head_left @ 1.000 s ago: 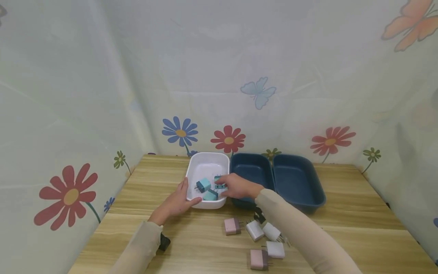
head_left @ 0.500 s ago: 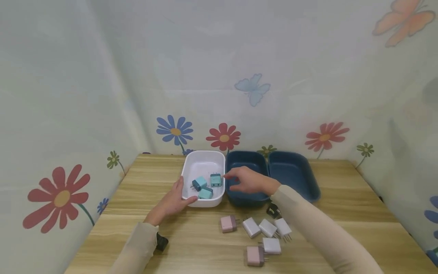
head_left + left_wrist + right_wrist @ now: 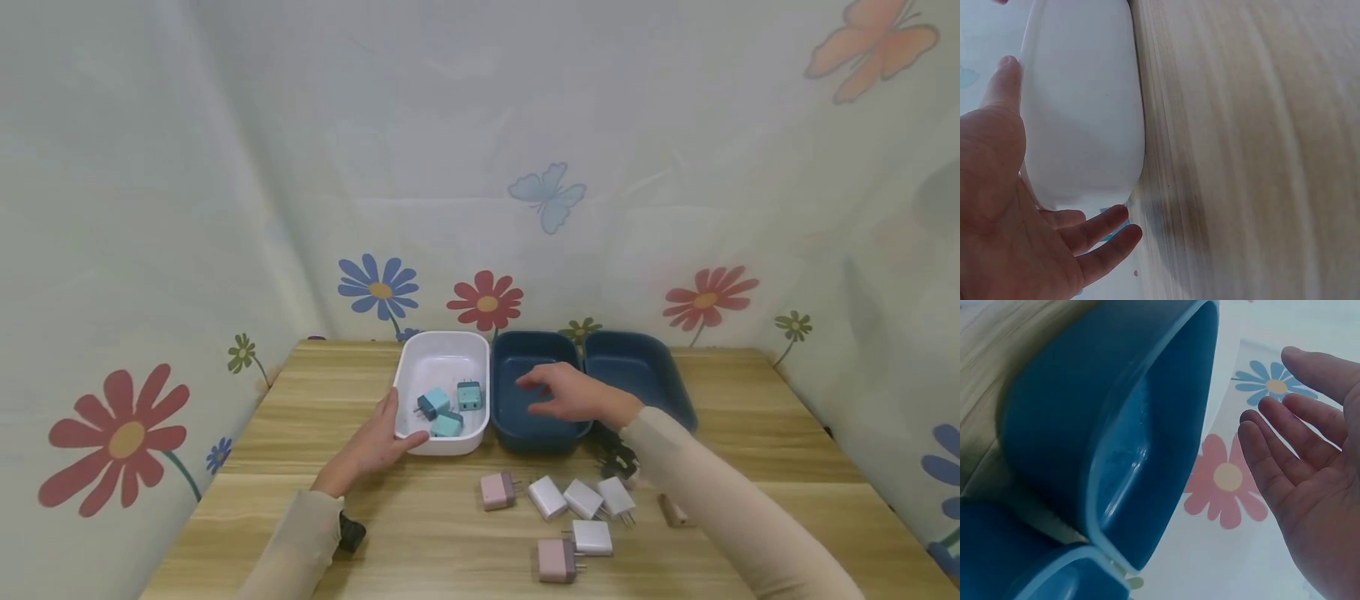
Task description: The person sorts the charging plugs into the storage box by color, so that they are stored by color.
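My left hand (image 3: 377, 443) rests against the near left corner of a white plastic bin (image 3: 442, 446), its thumb along the front rim and its fingers along the left side. In the left wrist view those fingers look nearly straight against the white wall. Inside the bin lie three teal charger plugs: one upright on the right (image 3: 469, 396), one tilted (image 3: 432, 403), one near the front (image 3: 447, 425). My right hand (image 3: 566, 392) hovers above the middle dark blue bin (image 3: 536, 442), holding nothing. Its fingers are spread and loosely bent, clear of the rim in the right wrist view.
Another dark blue bin (image 3: 678, 392) adjoins on the right. On the wooden table (image 3: 420, 550) are a pink charger (image 3: 497, 492), a second pink charger (image 3: 557, 560), several white chargers (image 3: 547, 497), a black plug (image 3: 618, 460) and a partly covered brownish charger (image 3: 673, 511). A flowered cloth hangs behind.
My right hand let go of a teal charger in the white bin, withdrew and moved right over the middle blue bin. My left hand stayed at the white bin's corner. The view shifted slightly.
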The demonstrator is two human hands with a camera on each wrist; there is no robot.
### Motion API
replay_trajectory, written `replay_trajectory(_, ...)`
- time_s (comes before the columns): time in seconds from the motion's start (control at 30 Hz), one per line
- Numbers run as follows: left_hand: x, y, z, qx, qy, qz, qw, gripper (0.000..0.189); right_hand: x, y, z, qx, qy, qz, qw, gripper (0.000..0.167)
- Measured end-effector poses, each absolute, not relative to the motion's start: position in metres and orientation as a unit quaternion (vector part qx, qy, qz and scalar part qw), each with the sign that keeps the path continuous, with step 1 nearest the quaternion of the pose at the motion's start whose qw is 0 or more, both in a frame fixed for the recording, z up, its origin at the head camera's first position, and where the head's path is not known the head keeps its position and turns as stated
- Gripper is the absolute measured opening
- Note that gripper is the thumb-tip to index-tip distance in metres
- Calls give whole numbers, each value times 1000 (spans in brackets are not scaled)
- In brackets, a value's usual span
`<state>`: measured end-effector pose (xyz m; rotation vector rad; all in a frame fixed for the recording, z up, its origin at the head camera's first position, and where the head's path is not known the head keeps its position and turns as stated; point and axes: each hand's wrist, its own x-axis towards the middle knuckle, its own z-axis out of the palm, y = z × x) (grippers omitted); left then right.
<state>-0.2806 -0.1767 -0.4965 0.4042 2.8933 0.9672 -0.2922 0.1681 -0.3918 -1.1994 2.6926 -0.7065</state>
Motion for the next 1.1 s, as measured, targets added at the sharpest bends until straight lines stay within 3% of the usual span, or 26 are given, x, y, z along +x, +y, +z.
replay_trajectory(0.73, -272, -169, -484, 143, 955, 260, -15, 98, -295, 215, -415, -373, 911, -176, -6, 38)
replay_trajectory(1.1, -263, -127, -454, 220, 953, 207, -27, 95, -270, 243, -420, -362, 907, -204, -63, 33)
